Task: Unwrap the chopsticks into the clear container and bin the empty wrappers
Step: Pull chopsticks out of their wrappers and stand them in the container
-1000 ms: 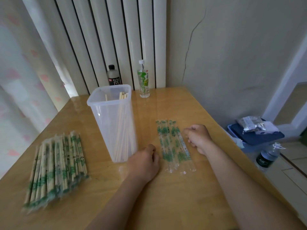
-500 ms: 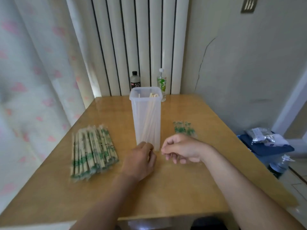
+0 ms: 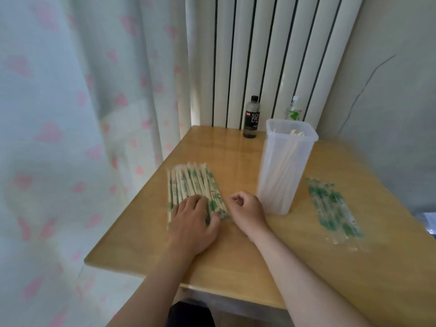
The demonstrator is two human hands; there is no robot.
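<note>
I see the wrapped chopsticks (image 3: 188,185) lying in a flat pile left of the clear container (image 3: 276,199), and my left hand (image 3: 192,223) now lies on the pile's near end with fingers spread fairly straight over the packets. Half a second ago that hand was curled just in front of the container, so it has crossed to the left. My right hand (image 3: 247,210) sits between the pile and the container, near the container's base, its fingers curled in with nothing visible inside them; earlier it was more loosely closed at the container's front. The container stands upright with bare chopsticks (image 3: 297,132) leaning inside it. The empty wrappers (image 3: 332,208) lie flat to the right of the container, where they were before. Behind the container are a dark soda bottle (image 3: 251,120) and, partly hidden by its rim, a green-labelled bottle (image 3: 293,112). All of it rests on the wooden table (image 3: 236,256), and my view has swung left since the earlier frame
</note>
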